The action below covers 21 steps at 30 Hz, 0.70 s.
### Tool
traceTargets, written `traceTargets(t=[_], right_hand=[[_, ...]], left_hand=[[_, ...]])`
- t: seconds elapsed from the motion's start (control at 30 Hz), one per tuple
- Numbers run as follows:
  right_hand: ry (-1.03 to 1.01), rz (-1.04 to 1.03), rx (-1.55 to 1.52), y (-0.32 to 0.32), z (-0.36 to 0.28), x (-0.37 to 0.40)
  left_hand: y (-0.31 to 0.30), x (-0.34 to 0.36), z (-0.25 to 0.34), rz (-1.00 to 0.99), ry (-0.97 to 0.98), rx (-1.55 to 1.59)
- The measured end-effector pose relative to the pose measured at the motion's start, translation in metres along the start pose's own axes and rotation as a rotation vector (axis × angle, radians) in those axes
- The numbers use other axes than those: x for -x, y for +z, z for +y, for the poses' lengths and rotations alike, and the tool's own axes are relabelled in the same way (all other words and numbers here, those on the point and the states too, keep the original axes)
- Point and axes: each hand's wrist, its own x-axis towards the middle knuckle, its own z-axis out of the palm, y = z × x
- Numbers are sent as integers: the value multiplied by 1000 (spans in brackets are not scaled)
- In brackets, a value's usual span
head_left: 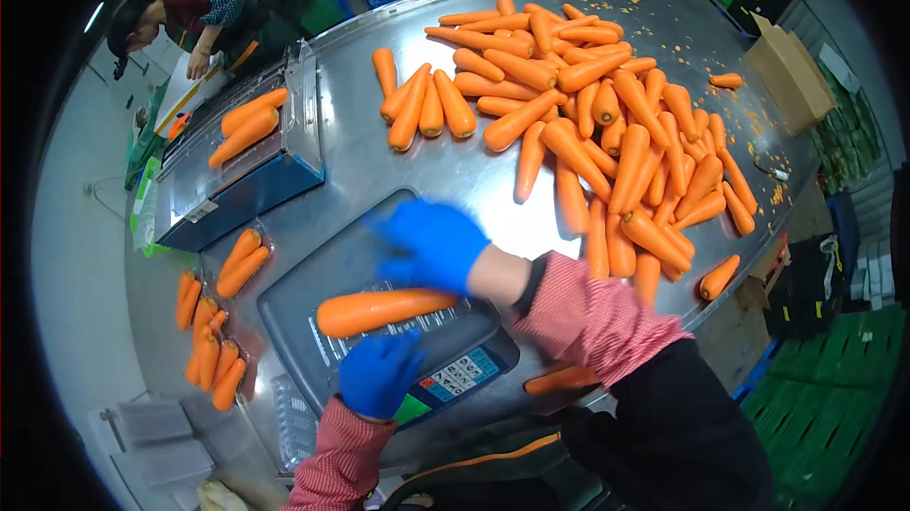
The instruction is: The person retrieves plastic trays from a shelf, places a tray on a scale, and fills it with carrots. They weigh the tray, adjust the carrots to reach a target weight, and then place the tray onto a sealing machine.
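Weighing step, seemingly: a carrot [379,310] lies in a tray [325,352] on the scale [303,276], centre frame. The blurred right hand [431,244] hovers open and empty; the left hand [379,374] shows no clear grip. Next calls for reading the display.

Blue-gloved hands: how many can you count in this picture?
2: the left hand by the keypad, the right hand blurred above the carrot lying on the scale.
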Motion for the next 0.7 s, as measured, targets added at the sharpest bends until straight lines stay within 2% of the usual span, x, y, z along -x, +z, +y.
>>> traceTargets(t=[0.03, 0.1, 0.13, 0.17, 0.2, 0.23, 0.27, 0.3, 0.37, 0.4, 0.47, 0.53, 0.6, 0.63, 0.7], right_hand=[[161, 12, 90, -17, 24, 1], [411, 155, 525, -54, 71, 5], [461, 34, 688, -69, 105, 13], [727, 4, 711, -72, 139, 11], [725, 30, 771, -75, 162, 26], [524, 193, 918, -63, 174, 32], [566, 43, 1057, -65, 220, 54], [521, 71, 1019, -62, 231, 60], [502, 58, 877, -71, 198, 62], [502, 47, 842, -77, 179, 62], [515, 171, 681, -94, 120, 58], [397, 370, 526, -110, 72, 56], [215, 586, 217, -119, 33, 49], [126, 689, 60, -116, 17, 47], [156, 685, -252, -102, -3, 43]], left_hand=[[-11, 5, -3, 24, -19, 96], [-25, 11, -14, 175, -154, 140], [-28, 15, -16, 251, -221, 157], [-30, 15, -18, 288, -253, 139], [-31, 13, -19, 326, -285, 120], [-33, 12, -19, 362, -325, 100], [-31, 10, -25, 301, -305, 112], [-26, 12, -32, 233, -298, 123], [-23, 19, -40, 112, -287, 129], [-24, 24, -38, 135, -317, 124], [-25, 28, -33, 193, -364, 111], [-24, 36, -34, 240, -422, 141], [-24, 43, -35, 304, -461, 154], [-24, 45, -36, 343, -419, 136], [-27, 49, -32, 391, -553, 238]])
